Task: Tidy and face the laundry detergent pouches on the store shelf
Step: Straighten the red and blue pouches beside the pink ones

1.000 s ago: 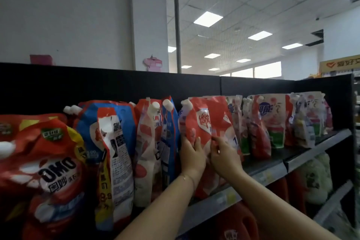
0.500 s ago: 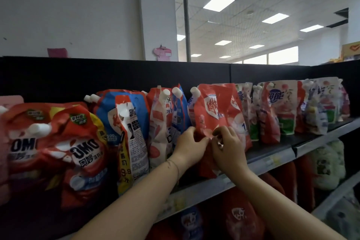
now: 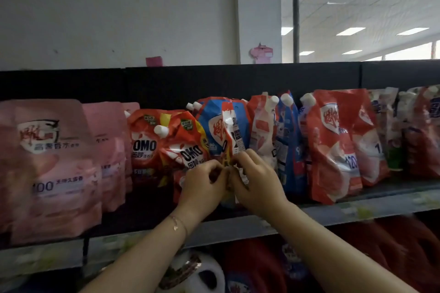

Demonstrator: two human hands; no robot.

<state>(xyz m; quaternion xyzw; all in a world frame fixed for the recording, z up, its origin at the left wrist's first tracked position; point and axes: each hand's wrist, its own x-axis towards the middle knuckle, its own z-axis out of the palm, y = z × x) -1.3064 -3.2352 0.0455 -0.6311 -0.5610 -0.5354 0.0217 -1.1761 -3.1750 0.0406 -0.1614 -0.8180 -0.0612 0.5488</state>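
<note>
A row of detergent pouches stands on the grey shelf (image 3: 238, 228). A twisted pouch (image 3: 232, 130), blue and red with a white back panel, leans in the middle, turned sideways. My left hand (image 3: 202, 183) and my right hand (image 3: 257, 180) meet at its lower edge, fingers curled and pinching the crumpled bottom. Red OMO pouches (image 3: 188, 147) sit just left of it. To its right stand a red-white pouch (image 3: 262, 135), a blue one (image 3: 289, 142) and a large red pouch (image 3: 338, 145).
Big pink pouches (image 3: 50, 169) fill the shelf's left end. More red and white pouches (image 3: 421, 130) crowd the far right. A black back panel (image 3: 166, 85) rises behind the row. Red and white containers (image 3: 204, 273) sit on the shelf below.
Both hands have left the large red pouch and moved left to the twisted blue-and-red pouch. The view has swung left, bringing the pink pouches into sight.
</note>
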